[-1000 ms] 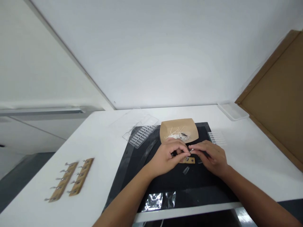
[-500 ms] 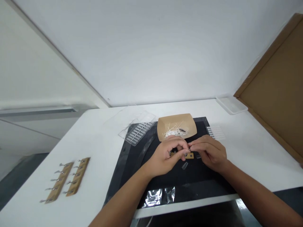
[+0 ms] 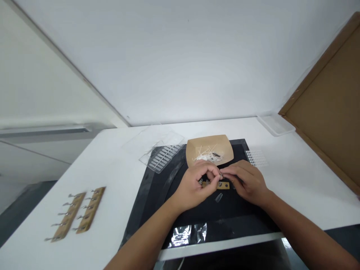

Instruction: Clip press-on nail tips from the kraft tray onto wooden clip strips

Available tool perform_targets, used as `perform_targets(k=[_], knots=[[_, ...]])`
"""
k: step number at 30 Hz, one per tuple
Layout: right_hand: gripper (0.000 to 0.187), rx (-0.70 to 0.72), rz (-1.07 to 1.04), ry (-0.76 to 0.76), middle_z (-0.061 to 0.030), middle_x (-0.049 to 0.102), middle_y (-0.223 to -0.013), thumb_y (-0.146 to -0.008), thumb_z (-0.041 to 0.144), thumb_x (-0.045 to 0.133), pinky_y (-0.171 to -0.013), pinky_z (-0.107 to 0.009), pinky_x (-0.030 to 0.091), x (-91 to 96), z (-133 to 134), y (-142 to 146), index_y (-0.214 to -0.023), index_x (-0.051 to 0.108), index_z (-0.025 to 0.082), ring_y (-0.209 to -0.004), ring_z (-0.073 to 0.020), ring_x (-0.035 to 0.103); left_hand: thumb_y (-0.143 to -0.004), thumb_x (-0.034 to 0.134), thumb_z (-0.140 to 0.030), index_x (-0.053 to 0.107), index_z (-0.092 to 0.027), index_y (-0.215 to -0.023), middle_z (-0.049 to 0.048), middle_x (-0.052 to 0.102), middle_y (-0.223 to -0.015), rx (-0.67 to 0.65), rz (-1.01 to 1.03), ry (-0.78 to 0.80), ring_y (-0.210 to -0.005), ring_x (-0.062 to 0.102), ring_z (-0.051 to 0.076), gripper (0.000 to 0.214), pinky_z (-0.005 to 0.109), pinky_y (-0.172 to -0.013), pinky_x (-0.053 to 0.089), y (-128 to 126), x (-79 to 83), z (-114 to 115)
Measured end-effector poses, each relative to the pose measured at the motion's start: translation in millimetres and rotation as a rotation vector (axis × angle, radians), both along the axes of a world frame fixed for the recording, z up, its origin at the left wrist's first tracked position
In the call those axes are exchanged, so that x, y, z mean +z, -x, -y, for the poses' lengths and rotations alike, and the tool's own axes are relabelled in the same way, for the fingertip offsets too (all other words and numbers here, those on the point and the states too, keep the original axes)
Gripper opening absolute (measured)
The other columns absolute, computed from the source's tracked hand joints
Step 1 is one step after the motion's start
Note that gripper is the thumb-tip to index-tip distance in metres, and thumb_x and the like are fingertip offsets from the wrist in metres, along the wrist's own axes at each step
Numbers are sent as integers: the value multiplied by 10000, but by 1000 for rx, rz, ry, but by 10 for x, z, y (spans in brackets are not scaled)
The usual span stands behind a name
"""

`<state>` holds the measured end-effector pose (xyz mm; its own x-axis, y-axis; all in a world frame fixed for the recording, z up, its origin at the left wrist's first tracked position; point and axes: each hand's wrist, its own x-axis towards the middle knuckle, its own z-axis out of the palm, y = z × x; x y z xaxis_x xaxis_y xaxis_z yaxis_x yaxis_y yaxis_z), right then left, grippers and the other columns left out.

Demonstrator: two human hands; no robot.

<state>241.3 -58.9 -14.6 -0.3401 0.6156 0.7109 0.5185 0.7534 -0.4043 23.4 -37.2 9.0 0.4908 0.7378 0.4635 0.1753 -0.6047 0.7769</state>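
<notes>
My left hand (image 3: 194, 184) and my right hand (image 3: 249, 183) meet over the black mat (image 3: 194, 210), thumbs and forefingers pinched together. Between their fingertips is a small metallic-looking piece (image 3: 222, 175), too small and covered to name. Just below the fingers lies a short wooden strip (image 3: 224, 185) with dark round spots, its left part hidden by my left hand. A clear nail tip (image 3: 218, 197) rests on the mat in front of it.
Behind my hands stands a brown paper tray (image 3: 209, 142) with white scraps and thin sticks. Left of it lies a clear nail-tip case (image 3: 163, 157). Two wooden strips with metal stems (image 3: 69, 217) sit far left. A sheet of white squares (image 3: 256, 158) and a plastic tray (image 3: 275, 125) are right.
My joined fingertips have shifted slightly left, and the metallic-looking piece between them shows more. More of the wooden strip's right end is visible.
</notes>
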Motion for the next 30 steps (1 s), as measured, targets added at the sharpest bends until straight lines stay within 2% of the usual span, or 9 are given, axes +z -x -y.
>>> perform_targets(k=[4,8,13,16,19,26,30], knots=[[166,-37,2,4,-35,782,-953,-1028,134,604,-775,-354,563,-24,0,17,-1128,673,248,-846,-189,711,-996,593,-195,630,-195,-924,15,680,-786,-22,-55,-84,-779,642,149,81,302,-792,509,-17,10,20],[146,-82,-44,52,-31,769,-931,-1018,141,609,-760,-347,555,-11,28,36,-1091,671,252,-842,-195,694,-985,578,-152,599,-200,-954,29,670,-856,-22,-64,-169,-792,643,147,61,285,-760,521,-10,-8,25],[145,-113,-81,69,-24,763,-913,-1014,137,603,-765,-352,548,2,53,65,-1078,655,257,-833,-198,686,-939,608,-98,593,-202,-1005,84,685,-1034,49,-91,-400,-898,680,171,124,290,-781,563,4,-58,38],[150,-123,-95,85,-21,756,-914,-1011,135,603,-773,-349,550,-12,51,75,-1081,649,259,-841,-200,687,-918,623,-66,590,-197,-1029,91,699,-1057,82,-113,-497,-943,691,177,175,274,-786,577,-1,-65,60],[143,-140,-102,101,-16,749,-902,-1009,140,605,-775,-340,554,-31,44,77,-1072,655,259,-840,-197,689,-918,630,-57,592,-191,-1042,83,717,-1034,95,-114,-515,-909,701,163,186,252,-764,578,-8,-58,74],[111,-189,-96,104,-27,774,-916,-1021,182,594,-772,-351,563,-47,54,92,-1035,675,256,-832,-204,701,-936,605,-89,590,-197,-990,62,733,-1012,76,-98,-441,-728,659,101,122,193,-637,526,4,-61,54],[82,-305,-206,199,-5,772,-836,-1023,235,590,-731,-337,582,-49,26,56,-1026,667,262,-755,-196,729,-910,603,-74,580,-207,-968,5,728,-837,19,-189,-506,-676,667,110,147,215,-633,504,4,-114,61]])
